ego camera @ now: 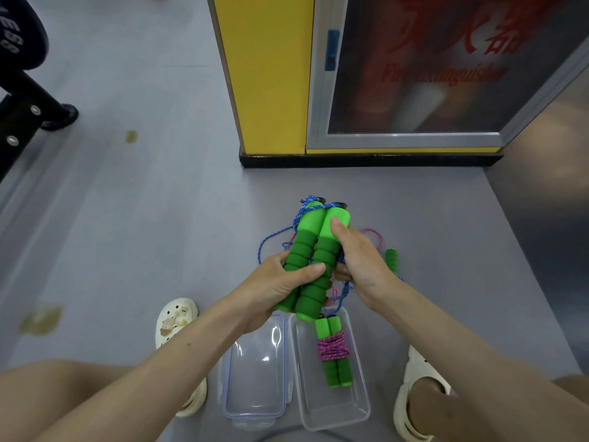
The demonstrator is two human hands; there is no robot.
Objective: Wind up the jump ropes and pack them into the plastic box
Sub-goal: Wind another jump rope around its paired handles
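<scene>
While I crouch over the grey floor [127, 218]: both my hands are raised in front of me on one pair of green handles [310, 250].
Left hand [280, 282]: it grips the lower half of the two handles from the left. My thumb lies across their front and my fingers are curled round behind them.
Right hand [360, 266]: it holds the right-hand handle from the right. The thumb points up along the pale green upper part, and the fingers are curled in under the handle. I cannot tell whether they also pinch the cord there.
Green handles: they are pressed side by side and tilted, with the black caps away from me and the butt ends towards me, above the far ends of the lid and box.
Blue rope [271, 237]: it is looped round the cap ends, and the rest hangs slack in loops to the left and below my hands.
Pink rope [374, 234]: it lies loose on the floor behind my right hand, tangled with the blue.
Loose green handle [391, 260]: it lies on the floor just right of my right wrist.
Plastic box [357, 409]: it sits open on the floor between my feet.
Wound rope [333, 352]: it lies inside the box, two green handles together with pink cord wrapped round their middle.
Lid [255, 378]: it is clear with a blue-edged rim and lies just left of the box.
Shoes: a pale clog [175, 317] is on the left and another [411, 409] on the right.
Beyond: a yellow pillar [267, 74] stands beside a glazed fire extinguisher cabinet [414, 74].
</scene>
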